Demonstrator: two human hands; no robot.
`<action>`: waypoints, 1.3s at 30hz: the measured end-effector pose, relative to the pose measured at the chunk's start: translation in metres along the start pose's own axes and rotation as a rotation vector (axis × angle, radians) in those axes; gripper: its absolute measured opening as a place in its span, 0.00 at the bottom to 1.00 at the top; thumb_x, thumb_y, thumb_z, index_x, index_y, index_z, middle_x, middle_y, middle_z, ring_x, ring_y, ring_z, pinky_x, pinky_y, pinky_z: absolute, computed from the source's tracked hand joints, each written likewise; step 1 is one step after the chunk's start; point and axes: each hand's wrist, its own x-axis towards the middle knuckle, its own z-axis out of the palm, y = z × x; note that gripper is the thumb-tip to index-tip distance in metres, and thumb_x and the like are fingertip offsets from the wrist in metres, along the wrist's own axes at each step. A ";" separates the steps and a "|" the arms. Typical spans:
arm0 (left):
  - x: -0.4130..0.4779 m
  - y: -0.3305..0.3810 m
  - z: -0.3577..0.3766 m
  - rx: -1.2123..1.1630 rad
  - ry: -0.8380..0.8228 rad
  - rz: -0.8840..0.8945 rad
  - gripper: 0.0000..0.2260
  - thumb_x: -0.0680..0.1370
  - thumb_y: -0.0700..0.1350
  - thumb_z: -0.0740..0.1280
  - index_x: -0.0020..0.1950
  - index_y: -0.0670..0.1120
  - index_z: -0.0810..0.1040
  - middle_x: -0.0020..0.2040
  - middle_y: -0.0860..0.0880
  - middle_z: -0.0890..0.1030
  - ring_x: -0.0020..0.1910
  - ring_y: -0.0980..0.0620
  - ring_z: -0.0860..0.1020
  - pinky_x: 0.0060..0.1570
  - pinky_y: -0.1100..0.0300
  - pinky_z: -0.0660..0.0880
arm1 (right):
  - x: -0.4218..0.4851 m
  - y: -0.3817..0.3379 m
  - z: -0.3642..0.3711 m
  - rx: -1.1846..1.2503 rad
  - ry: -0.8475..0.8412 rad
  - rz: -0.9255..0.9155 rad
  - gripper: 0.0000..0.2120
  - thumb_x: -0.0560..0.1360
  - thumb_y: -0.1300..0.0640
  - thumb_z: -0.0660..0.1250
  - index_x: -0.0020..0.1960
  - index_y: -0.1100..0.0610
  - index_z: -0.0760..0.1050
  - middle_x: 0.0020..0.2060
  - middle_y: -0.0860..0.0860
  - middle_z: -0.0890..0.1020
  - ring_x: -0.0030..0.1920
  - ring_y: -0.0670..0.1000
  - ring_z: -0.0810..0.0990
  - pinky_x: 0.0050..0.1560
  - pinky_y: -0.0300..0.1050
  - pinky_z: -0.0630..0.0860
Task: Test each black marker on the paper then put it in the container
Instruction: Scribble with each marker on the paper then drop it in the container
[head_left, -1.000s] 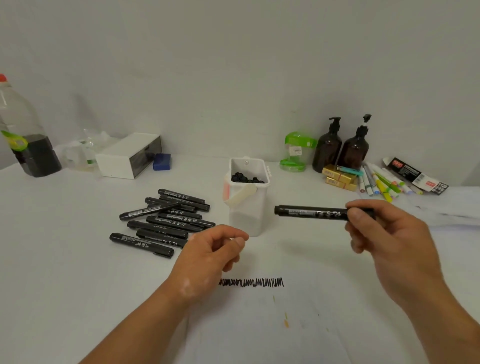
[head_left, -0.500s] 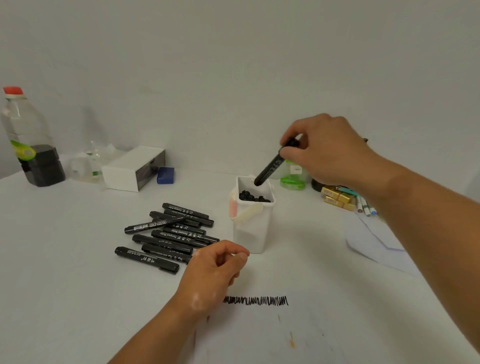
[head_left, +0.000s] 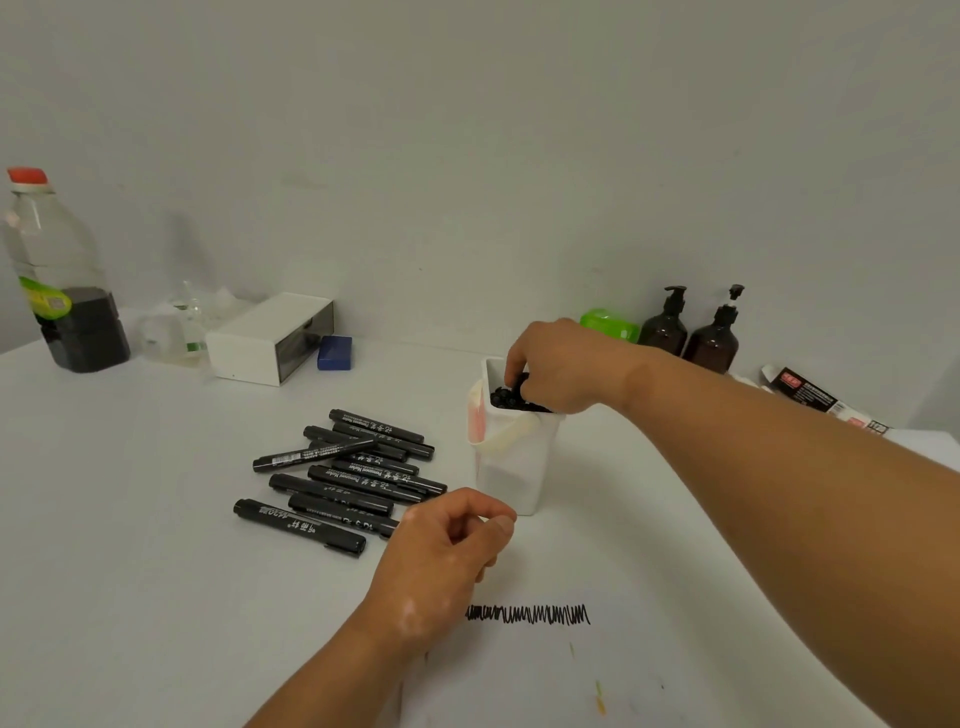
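From my station I see the right hand reaching forward across the table, forearm stretched out and wrist bent so the knuckles sit over the mouth of the white container. Its fingers curl downward into the opening and pinch the top end of a black marker, which stands nearly sunk among the dark caps already inside. The left hand rests near me on the paper, just beside the left end of the black scribble, wrist low. Its fingers are loosely curled, the thumb tip meeting the forefinger, and I see nothing held in them. The pile of loose markers lies on the table left of the container, just beyond the left hand's knuckles.
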 end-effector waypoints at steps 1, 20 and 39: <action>0.000 0.000 0.000 0.001 -0.001 -0.001 0.07 0.78 0.44 0.70 0.43 0.54 0.85 0.28 0.53 0.75 0.29 0.59 0.74 0.32 0.70 0.71 | 0.000 -0.002 0.000 -0.020 -0.032 -0.007 0.15 0.79 0.60 0.61 0.58 0.58 0.84 0.55 0.57 0.85 0.55 0.58 0.82 0.54 0.52 0.82; 0.004 -0.007 -0.003 0.019 -0.010 0.008 0.07 0.78 0.45 0.70 0.43 0.55 0.84 0.27 0.53 0.75 0.29 0.60 0.74 0.33 0.69 0.71 | -0.026 0.031 -0.027 0.393 0.253 0.018 0.15 0.76 0.62 0.64 0.53 0.44 0.83 0.45 0.43 0.87 0.34 0.37 0.78 0.30 0.31 0.70; -0.002 -0.009 -0.002 0.272 0.041 0.080 0.06 0.78 0.44 0.71 0.44 0.54 0.84 0.30 0.53 0.75 0.29 0.57 0.72 0.32 0.62 0.71 | -0.155 0.069 0.163 0.950 0.269 0.211 0.15 0.74 0.59 0.72 0.44 0.37 0.82 0.36 0.42 0.87 0.38 0.41 0.83 0.39 0.31 0.73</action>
